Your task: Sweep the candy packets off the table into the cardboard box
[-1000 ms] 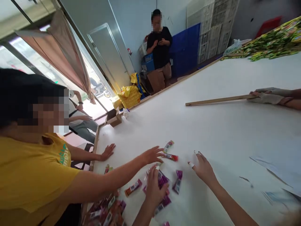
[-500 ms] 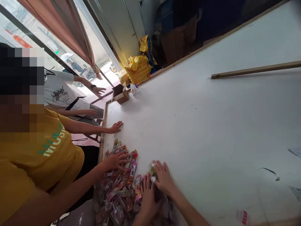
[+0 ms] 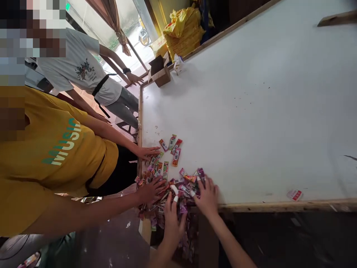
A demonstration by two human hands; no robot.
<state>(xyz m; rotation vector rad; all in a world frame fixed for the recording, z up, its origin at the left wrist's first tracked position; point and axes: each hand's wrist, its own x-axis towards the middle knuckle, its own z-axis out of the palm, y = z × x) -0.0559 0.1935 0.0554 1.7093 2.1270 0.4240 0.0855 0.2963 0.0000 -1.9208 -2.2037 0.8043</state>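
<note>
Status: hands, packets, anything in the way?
Left hand open, palm down on packet pile at table edge. Right hand open, on the pile too. Co-worker's hand in same pile, beside the left.

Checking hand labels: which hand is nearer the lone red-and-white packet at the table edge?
Right hand: on the pile, left of the packet. Left hand lies farther left.

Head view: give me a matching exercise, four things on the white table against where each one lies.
1 cardboard box
2 wooden slat
3 red-and-white label
4 packet pile

A alone by the near edge of the table, at the right
B at the near corner, touched by the right hand
C at the table's far corner
D at the top right edge of the picture

Pairs: 1-C, 2-D, 3-A, 4-B.
</note>
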